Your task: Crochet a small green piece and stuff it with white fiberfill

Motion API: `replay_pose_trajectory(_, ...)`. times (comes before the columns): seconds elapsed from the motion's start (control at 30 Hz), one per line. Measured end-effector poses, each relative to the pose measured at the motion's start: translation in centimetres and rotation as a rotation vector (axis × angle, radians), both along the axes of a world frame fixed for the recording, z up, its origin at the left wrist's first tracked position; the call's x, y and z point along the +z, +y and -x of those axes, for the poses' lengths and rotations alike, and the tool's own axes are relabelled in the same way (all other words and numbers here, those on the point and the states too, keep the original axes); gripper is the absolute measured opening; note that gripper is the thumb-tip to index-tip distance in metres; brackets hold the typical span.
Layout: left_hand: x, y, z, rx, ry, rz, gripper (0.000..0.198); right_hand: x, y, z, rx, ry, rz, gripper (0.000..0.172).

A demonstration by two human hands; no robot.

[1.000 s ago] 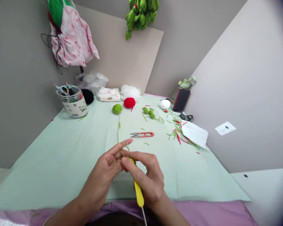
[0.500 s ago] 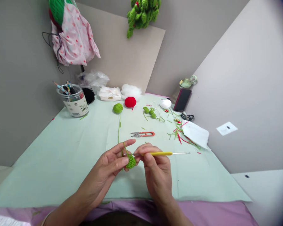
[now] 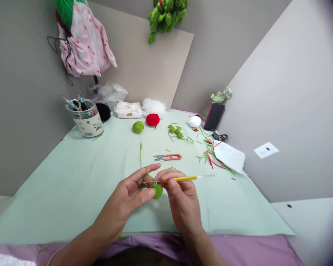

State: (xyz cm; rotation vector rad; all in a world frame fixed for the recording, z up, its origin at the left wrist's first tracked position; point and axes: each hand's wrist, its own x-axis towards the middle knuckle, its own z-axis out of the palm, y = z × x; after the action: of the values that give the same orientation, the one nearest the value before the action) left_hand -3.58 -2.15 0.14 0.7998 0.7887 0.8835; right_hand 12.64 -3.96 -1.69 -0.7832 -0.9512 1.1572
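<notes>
Between thumb and fingers, my left hand [image 3: 131, 190] pinches a small round green crochet piece [image 3: 158, 191]. Green yarn [image 3: 141, 149] runs from a green yarn ball [image 3: 138, 127] down over my raised left index finger. My right hand [image 3: 183, 199] grips a crochet hook [image 3: 185, 178] by its yellow handle. The hook's metal tip points left and lies at the top edge of the crochet piece, by the yarn. Whether a loop sits on the tip is too small to tell. Just beyond my hands lie orange-handled thread snips [image 3: 168, 157].
Farther back are a red yarn ball [image 3: 152, 119], white stuffing [image 3: 154, 107], small green crochet pieces [image 3: 177, 132] and a white yarn ball [image 3: 194, 121]. A pencil jar [image 3: 88, 123] stands left. Right are yarn scraps [image 3: 211, 157], a white sheet [image 3: 229, 157] and a phone [image 3: 214, 116].
The hook has shifted left in its pointing end, and its rear end has moved left and up slightly. The crochet piece has turned and moved a little right in my left fingers.
</notes>
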Motion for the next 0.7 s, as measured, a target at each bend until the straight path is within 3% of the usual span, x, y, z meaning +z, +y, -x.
replay_pose_trajectory(0.1, -0.2, -0.2, 0.0, 0.027, 0.119, -0.109, 0.045, -0.3, -0.1, 0.2, -0.051, -0.122, -0.047, 0.013)
replay_pose_trajectory(0.3, -0.1, 0.0, 0.6, 0.015, 0.063, -0.092, 0.047, 0.9, 0.5, -0.4, 0.029, 0.057, 0.028, 0.018)
replay_pose_trajectory(0.47, 0.6, 0.1, 0.7, 0.057, 0.041, -0.082, 0.043, 1.5, 0.6, -0.7, 0.096, 0.053, -0.007, 0.02)
replay_pose_trajectory(0.57, 0.6, 0.1, 0.8, 0.065, 0.071, -0.098, 0.043, 1.5, 0.2, -0.9, 0.066, -0.067, -0.069, 0.02)
replay_pose_trajectory(0.7, 0.1, -0.1, 0.8, 0.156, 0.191, -0.201, 0.039, 1.7, -1.0, -1.2, -0.079, -0.451, -0.261, 0.025)
